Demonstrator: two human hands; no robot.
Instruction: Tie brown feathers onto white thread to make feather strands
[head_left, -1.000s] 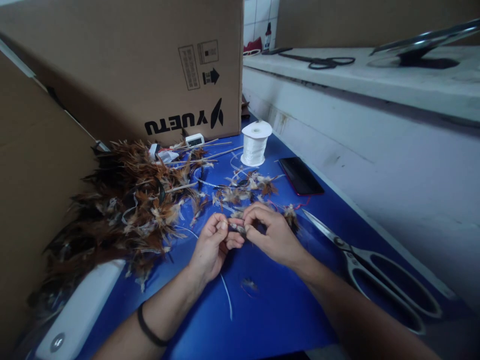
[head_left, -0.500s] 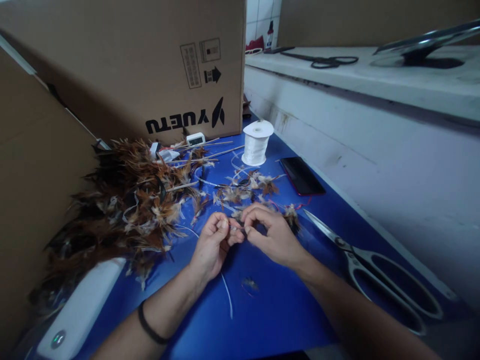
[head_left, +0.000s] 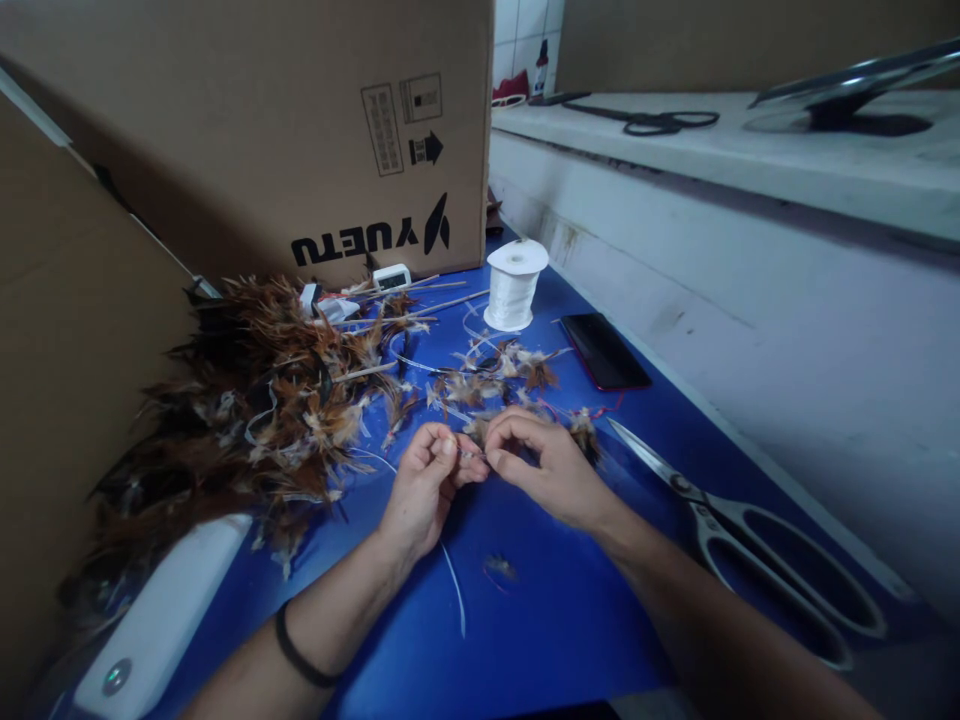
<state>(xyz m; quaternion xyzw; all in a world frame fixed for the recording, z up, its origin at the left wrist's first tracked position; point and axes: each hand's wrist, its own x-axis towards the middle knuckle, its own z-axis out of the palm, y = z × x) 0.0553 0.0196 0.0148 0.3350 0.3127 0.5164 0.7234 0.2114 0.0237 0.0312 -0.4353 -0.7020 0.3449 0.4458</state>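
Note:
My left hand (head_left: 429, 480) pinches a thin cord (head_left: 471, 453) between thumb and forefinger, the other fingers curled loosely below. My right hand (head_left: 544, 465) has thumb and fingertips closed on the same cord, close to the left fingertips. Small details on the cord are too fine to make out. Brown feathers (head_left: 585, 436) show just beyond the right hand, partly hidden by it. A clear strand (head_left: 454, 592) lies on the table below the left hand. A small feather tuft (head_left: 500, 568) rests on the blue table (head_left: 555, 640) nearer to me.
A big feather pile (head_left: 300, 400) covers the left side, beside a white device (head_left: 169, 610). Behind stand a cardboard box (head_left: 247, 130) and a white spool (head_left: 513, 288). To the right lie a phone (head_left: 606, 352) and large scissors (head_left: 720, 525), beside a white ledge (head_left: 765, 170).
The right fingertips have shifted very slightly at the cord. The left hand and everything on the table stay practically where they were.

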